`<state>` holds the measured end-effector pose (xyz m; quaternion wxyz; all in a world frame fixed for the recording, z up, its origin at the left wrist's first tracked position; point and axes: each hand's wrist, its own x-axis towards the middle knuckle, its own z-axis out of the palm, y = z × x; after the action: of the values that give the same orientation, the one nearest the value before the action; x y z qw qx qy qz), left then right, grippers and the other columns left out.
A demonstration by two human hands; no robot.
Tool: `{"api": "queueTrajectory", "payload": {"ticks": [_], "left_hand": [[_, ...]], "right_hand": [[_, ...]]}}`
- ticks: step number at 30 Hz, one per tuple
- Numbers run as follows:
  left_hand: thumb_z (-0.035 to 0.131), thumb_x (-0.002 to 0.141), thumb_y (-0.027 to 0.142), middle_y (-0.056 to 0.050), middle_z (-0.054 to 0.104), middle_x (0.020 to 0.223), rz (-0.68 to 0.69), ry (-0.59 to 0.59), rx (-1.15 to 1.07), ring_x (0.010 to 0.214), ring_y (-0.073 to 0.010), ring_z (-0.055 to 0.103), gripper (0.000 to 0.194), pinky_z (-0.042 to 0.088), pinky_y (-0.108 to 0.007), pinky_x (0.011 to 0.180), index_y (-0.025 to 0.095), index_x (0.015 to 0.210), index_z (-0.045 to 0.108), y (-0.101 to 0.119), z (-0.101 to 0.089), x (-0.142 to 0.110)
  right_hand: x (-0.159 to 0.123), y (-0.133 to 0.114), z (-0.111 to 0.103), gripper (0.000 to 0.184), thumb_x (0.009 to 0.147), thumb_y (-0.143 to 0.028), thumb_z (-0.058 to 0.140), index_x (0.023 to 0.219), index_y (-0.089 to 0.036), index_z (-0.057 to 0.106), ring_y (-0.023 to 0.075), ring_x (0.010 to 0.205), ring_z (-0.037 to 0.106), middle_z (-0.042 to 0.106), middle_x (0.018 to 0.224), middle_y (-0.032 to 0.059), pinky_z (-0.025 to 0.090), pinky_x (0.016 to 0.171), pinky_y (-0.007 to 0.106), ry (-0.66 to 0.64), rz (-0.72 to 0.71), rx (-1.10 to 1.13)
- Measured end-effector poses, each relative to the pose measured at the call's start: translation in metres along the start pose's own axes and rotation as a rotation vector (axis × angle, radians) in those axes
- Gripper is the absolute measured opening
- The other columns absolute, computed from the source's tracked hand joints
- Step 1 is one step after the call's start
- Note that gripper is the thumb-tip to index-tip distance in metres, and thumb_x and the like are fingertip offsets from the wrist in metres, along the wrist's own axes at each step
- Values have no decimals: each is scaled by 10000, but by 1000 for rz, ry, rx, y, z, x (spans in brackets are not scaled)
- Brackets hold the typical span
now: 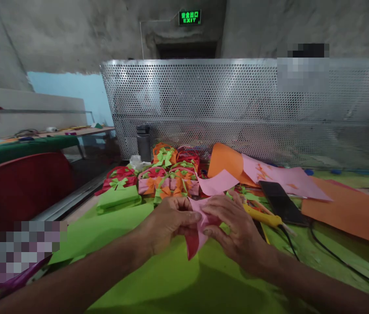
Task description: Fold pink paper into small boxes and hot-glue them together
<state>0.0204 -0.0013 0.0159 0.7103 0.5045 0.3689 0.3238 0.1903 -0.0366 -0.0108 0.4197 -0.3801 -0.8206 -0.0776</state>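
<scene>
My left hand [166,224] and my right hand [233,226] meet over the green sheet [158,279] on the table. Both pinch a folded piece of pink and red paper [197,237], which hangs down between them. The left thumb and fingers press its left edge; the right fingers curl around its right side. Just beyond the hands stand several small paper baskets [167,176] in red, pink and orange with green bows.
A yellow glue gun [264,216] and a black phone [282,201] lie to the right, with black cables [334,257]. Orange [350,213] and pink sheets [289,179] lie behind. A perforated metal screen [236,104] backs the table. A red chair [21,183] is at left.
</scene>
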Motion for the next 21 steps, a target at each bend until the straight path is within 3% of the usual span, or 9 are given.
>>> {"api": "queueTrajectory", "payload": {"ticks": [3, 6, 8, 12, 15, 18, 21], "left_hand": [[780, 536, 208, -11, 622, 654, 2, 17, -26, 536, -110, 591, 354, 483, -239, 546, 122, 780, 538, 0, 1, 0], [767, 577, 205, -8, 640, 702, 19, 21, -70, 531, -113, 598, 542, 495, -253, 543, 171, 1036, 481, -1, 0, 1], [747, 610, 207, -16, 647, 700, 12, 2, -75, 512, -110, 596, 569, 490, -243, 523, 178, 1100, 458, -2, -1, 2], [732, 617, 204, -24, 639, 652, 32, 27, -21, 483, -91, 577, 357, 482, -218, 505, 112, 914, 557, -4, -3, 5], [710, 637, 211, -18, 643, 670, 129, 87, 33, 520, -94, 584, 288, 495, -239, 558, 114, 871, 574, -3, -2, 4], [693, 650, 207, -20, 652, 688, 256, 148, 107, 581, -105, 590, 305, 485, -243, 601, 118, 920, 581, 2, 2, 0], [686, 643, 188, -20, 661, 688, 359, 221, 216, 585, -111, 579, 310, 455, -217, 562, 115, 932, 597, 5, 7, -5]], "right_hand": [[-2, 1, 1, 252, 783, -272, 586, 1023, -211, 540, 209, 957, 555, 644, 970, 57, 326, 921, 445, -4, 4, 12], [-4, 2, 3, 248, 780, -272, 589, 1013, -219, 523, 216, 949, 563, 637, 977, 58, 252, 966, 497, -5, 17, -11], [-4, 2, 4, 246, 779, -264, 592, 1007, -226, 507, 218, 953, 562, 634, 985, 54, 194, 989, 515, -1, 13, -26], [-4, 0, 2, 289, 800, -271, 566, 1066, -235, 460, 220, 1008, 530, 615, 1024, 57, 205, 985, 494, -4, 11, -33], [-1, -5, -4, 249, 801, -331, 563, 998, -217, 461, 225, 1007, 508, 595, 988, 59, 249, 952, 458, 21, 23, -49], [2, -11, -10, 195, 801, -376, 551, 821, -206, 458, 204, 865, 527, 579, 849, 36, 287, 898, 434, 66, 45, -57], [4, -16, -12, 242, 813, -381, 526, 666, -204, 450, 148, 646, 503, 540, 647, -25, 296, 856, 416, 18, 109, -50]]}}
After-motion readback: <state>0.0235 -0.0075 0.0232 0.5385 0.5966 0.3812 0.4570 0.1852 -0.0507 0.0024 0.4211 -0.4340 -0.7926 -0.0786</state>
